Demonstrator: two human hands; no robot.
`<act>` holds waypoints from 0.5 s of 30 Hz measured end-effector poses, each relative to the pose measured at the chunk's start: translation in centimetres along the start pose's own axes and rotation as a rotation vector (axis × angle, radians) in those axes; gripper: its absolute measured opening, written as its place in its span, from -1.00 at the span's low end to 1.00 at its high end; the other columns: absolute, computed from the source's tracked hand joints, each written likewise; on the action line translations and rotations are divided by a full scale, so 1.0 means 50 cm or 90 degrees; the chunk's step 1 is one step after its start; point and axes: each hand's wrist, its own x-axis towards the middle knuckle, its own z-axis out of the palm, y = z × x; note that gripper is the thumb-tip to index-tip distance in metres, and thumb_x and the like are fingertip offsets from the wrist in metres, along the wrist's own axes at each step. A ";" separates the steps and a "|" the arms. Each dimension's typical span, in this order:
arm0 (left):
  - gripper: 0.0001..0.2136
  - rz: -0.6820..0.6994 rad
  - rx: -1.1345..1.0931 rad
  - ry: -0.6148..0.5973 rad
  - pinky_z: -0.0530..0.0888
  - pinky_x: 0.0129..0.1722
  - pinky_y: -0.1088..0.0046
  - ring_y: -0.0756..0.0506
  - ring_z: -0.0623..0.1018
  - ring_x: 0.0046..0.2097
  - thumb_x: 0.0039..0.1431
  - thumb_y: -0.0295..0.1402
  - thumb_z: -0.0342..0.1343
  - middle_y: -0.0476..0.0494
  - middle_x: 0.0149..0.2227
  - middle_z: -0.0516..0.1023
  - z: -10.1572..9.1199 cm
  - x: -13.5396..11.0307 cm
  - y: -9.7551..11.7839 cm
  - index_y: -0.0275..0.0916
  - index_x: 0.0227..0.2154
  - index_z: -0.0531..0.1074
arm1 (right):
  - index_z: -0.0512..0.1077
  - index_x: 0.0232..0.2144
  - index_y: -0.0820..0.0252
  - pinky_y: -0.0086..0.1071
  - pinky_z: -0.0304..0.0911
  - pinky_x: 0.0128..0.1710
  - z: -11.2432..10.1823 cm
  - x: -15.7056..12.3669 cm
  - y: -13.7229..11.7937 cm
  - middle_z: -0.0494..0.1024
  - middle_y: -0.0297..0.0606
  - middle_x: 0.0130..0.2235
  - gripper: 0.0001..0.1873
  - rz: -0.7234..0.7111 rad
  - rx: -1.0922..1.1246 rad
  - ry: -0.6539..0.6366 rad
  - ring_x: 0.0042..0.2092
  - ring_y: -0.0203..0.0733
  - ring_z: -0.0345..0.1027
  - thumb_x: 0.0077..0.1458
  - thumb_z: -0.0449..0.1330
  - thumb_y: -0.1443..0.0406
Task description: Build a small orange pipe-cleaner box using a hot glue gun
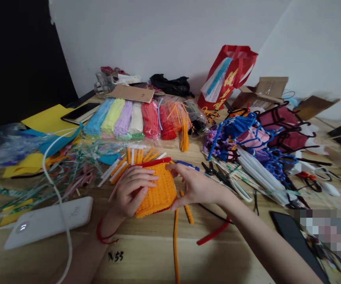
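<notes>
Head-camera view, observed from my remote station. I find the orange ribbed panel (160,189) at centre, tilted above the table (149,252), between both hands. A red strip (154,162) runs along its upper edge, with more red visible under the lower edge.

Left hand (135,189): I read its grip as closed on the panel's left side, with the fingers laid across the front face and the thumb lower down. A red cord (99,232) circles this wrist. Right hand (192,185): I read its grip as clamped on the right edge, forefinger at the upper corner, thumb at the lower one. The backs of both contacts are hidden from me.

Just behind the panel I note a row of short white and orange rods (140,154). Right of it lie a loose short orange piece (187,211) and a long orange strip (176,244) running toward the near edge. A red strip end shows beneath the right forearm.

Left side: a white power bank (78,213), crossed by a white cable (59,197). Right side: cutters (225,179) beside thin sticks, then a heap of blue, pink and purple pieces (253,134); a dark phone (294,236) lies nearer me. Rear: coloured bundles (123,118) in clear plastic, a brown notebook (131,94) above them, and a red bag (238,77) standing against the wall.
</notes>
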 end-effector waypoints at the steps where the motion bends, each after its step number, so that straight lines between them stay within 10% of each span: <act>1: -0.81 0.000 0.001 0.001 0.35 0.07 0.12 -0.15 0.55 -0.04 0.15 -0.48 0.01 -0.07 -0.21 0.64 0.000 0.000 -0.001 -0.14 -0.32 0.52 | 0.21 0.07 0.22 -0.21 0.30 -0.05 -0.002 0.002 0.000 0.43 -0.11 -0.04 -0.09 -0.003 -0.006 -0.004 -0.06 -0.05 0.38 -0.29 0.46 0.04; 15: -0.80 0.001 -0.015 0.001 0.35 0.07 0.09 -0.16 0.54 -0.03 0.15 -0.48 0.00 -0.07 -0.20 0.64 0.000 -0.002 -0.002 -0.14 -0.31 0.52 | 0.25 -0.02 0.20 -0.25 0.30 -0.13 0.001 0.012 0.005 0.44 -0.17 -0.12 -0.12 -0.016 -0.023 -0.005 -0.13 -0.08 0.37 -0.36 0.47 0.00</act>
